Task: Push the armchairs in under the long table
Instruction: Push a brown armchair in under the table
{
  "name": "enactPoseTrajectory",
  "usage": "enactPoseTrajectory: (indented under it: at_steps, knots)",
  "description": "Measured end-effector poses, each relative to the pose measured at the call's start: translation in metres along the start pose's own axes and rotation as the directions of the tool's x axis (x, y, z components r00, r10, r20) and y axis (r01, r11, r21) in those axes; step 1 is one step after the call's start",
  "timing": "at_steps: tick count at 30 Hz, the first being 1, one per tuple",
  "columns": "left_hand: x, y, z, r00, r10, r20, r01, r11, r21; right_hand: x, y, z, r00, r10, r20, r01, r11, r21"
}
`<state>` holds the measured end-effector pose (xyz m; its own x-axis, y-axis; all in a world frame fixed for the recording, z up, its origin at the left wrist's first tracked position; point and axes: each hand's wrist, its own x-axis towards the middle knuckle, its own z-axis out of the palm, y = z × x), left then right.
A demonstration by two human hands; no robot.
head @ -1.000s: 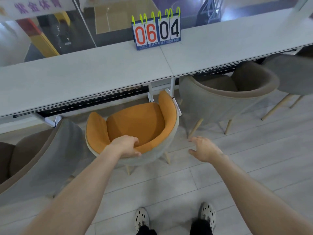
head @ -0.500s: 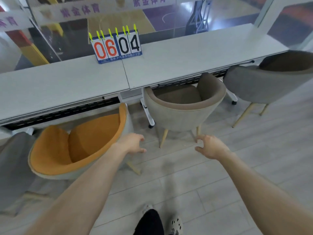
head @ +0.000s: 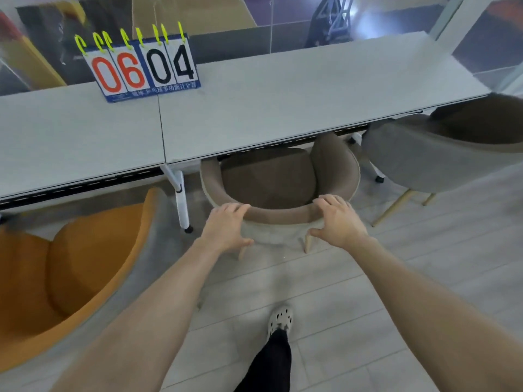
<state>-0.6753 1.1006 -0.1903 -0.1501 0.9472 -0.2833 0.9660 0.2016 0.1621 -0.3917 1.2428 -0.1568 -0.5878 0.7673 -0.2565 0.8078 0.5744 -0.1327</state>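
A brown armchair (head: 268, 182) with a pale outer shell stands in front of me, its front part under the long white table (head: 283, 108). Both my hands rest on its backrest rim: my left hand (head: 226, 226) on the left side, my right hand (head: 336, 219) on the right, fingers curled over the top edge. An orange armchair (head: 76, 267) stands to the left, mostly out from the table. A grey armchair (head: 441, 148) stands at the right, turned and partly at the table's end.
A flip scoreboard (head: 141, 69) reading 06 04 stands on the table at the back left. A white table leg on a castor (head: 181, 202) stands between the orange and brown chairs. My foot in a white clog (head: 280, 319) is on the pale plank floor.
I have stepped right from the orange armchair. Both hands, free in the air half a second ago, now lie on the brown armchair's backrest, which sits closer under the table.
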Motion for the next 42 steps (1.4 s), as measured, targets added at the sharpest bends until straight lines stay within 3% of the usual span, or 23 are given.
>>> enactPoseTrajectory:
  at_steps: [7,9,14,35,42]
  knots:
    - [0.069,0.007,0.03,0.983,0.03,0.181,-0.041,0.998,0.056,0.07,0.045,0.027,0.956,-0.116,0.269,0.142,0.987,-0.079]
    - [0.073,0.003,0.044,0.981,0.022,0.193,-0.041,0.995,0.093,0.076,0.048,0.041,0.953,-0.154,0.261,0.184,0.979,-0.093]
    - [0.07,0.006,0.069,1.0,-0.014,0.028,0.011,0.995,0.097,0.088,0.053,0.057,0.957,-0.21,0.199,0.234,0.967,-0.103]
    - [-0.048,0.147,0.108,0.98,-0.193,0.038,0.19,0.979,0.068,-0.03,0.128,0.085,0.9,-0.392,0.191,0.413,0.906,-0.089]
    - [-0.072,0.153,0.112,0.966,-0.253,0.045,0.249,0.965,0.087,-0.05,0.115,0.094,0.895,-0.364,0.257,0.384,0.923,-0.032]
